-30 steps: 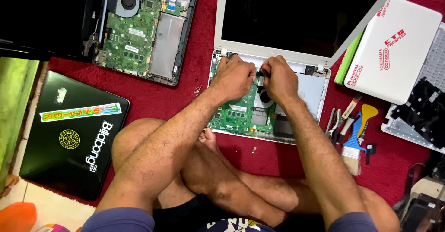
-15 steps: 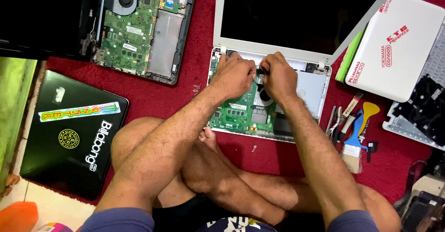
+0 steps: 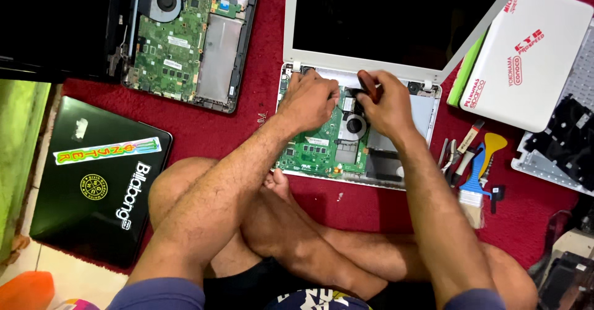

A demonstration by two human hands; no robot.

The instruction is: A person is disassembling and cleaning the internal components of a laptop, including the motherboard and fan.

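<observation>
A second opened laptop (image 3: 179, 41) with a bare green board and round fan lay on the red mat (image 3: 260, 106), at its upper left. A closed black laptop (image 3: 93, 180) bearing stickers lay at the mat's lower left edge. On the mat's right side sat a closed white laptop (image 3: 535, 56) and, below it, a cluster of hand tools (image 3: 470, 158).

Warm, even indoor light falls from above, leaving only soft shadows beneath the forearms. The white laptop lid (image 3: 535, 56) is brightest, nearly glaring. Left of it, dark screens swallow detail. Focus is sharp, with slight softness at the frame edges.
</observation>
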